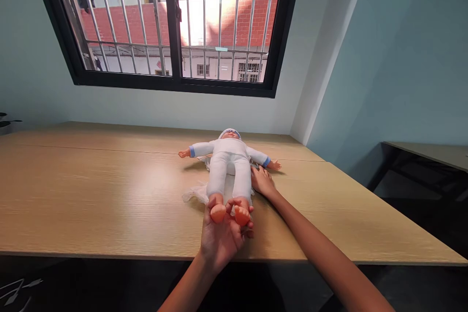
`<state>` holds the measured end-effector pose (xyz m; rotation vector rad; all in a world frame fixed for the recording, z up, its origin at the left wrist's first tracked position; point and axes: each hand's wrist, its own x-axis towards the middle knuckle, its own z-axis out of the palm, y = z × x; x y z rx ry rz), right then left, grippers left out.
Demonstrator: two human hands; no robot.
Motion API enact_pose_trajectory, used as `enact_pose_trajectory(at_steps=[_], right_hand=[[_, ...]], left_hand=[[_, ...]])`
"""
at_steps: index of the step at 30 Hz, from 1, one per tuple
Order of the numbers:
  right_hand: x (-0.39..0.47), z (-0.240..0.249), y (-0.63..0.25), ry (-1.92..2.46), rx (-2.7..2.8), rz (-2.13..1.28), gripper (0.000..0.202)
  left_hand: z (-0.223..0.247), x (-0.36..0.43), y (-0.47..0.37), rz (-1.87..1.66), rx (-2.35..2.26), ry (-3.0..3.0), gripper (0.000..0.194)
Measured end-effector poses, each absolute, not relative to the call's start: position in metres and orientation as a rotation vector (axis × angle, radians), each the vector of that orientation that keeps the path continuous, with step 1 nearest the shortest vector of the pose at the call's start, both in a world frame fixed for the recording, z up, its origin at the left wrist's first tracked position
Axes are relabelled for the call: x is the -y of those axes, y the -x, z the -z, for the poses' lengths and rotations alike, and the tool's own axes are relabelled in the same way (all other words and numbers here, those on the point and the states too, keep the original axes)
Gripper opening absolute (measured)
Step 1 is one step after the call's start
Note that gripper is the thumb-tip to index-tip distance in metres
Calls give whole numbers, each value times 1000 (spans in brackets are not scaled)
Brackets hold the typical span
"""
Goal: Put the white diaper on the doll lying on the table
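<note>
A baby doll [229,148] in a white suit with blue cuffs and a white cap lies on its back, arms spread. Its feet point toward me. My left hand [223,234] is closed around both of the doll's ankles from below, its fingers showing between and beside the feet. Thin white cloth [197,193] is spread beneath the doll, with edges sticking out on both sides. Beside the doll's hip on the right, my right hand [262,181] lies low against the table at the cloth's edge. Its fingers look stretched out, though the tips are partly hidden.
The wooden table [109,195] reaches back to the wall beneath a barred window [175,83]. A dark-framed second table [427,148] stands at the right. White cables [22,287] show below the front edge at the lower left. Dark leaves [7,121] poke in at far left.
</note>
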<state>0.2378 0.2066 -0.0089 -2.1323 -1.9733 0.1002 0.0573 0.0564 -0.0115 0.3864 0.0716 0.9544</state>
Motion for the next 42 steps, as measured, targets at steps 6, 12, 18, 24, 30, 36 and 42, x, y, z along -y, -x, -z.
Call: enact_pose_trajectory(at_steps=[6, 12, 18, 24, 30, 36, 42], right_hand=[[-213, 11, -240, 1925, 2024, -45, 49], [-212, 2, -237, 1712, 2182, -114, 48], [-201, -6, -233, 1816, 2198, -16, 44], [-198, -5, -229, 2056, 2236, 103, 37], [-201, -5, -228, 2131, 2264, 216, 35], [-200, -6, -227, 2182, 2224, 220, 40], [-197, -11, -224, 2288, 2143, 178, 44]], left_hand=[[12, -56, -56, -952, -89, -381, 42], [13, -56, -57, -955, -100, -387, 43], [11, -56, -57, -955, -117, -374, 44], [11, -55, -56, -954, -111, -372, 41], [8, -55, -57, -954, -108, -369, 41], [9, -55, -57, -951, -102, -364, 40], [8, -54, -57, -955, -111, -367, 38]])
